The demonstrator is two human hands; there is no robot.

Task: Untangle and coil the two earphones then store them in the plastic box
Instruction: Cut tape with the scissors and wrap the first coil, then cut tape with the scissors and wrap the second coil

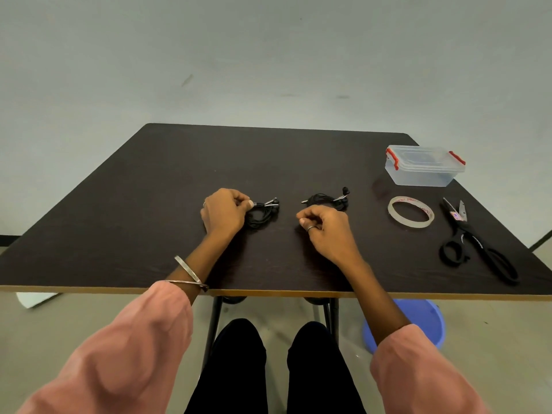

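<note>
Table: dark wood-grain top, matt, with a pale raw-looking strip along the near edge.
Plastic box: clear, slightly frosted plastic; glossy red plastic clips at both ends.
Tape roll: translucent, shiny film.
Scissors: black matt plastic handles, dull grey metal blades.
Earphones: black rubbery cord, small metallic plug.
Bangles: brushed silvery metal.
Sleeves: soft pink cloth, matt.
</note>
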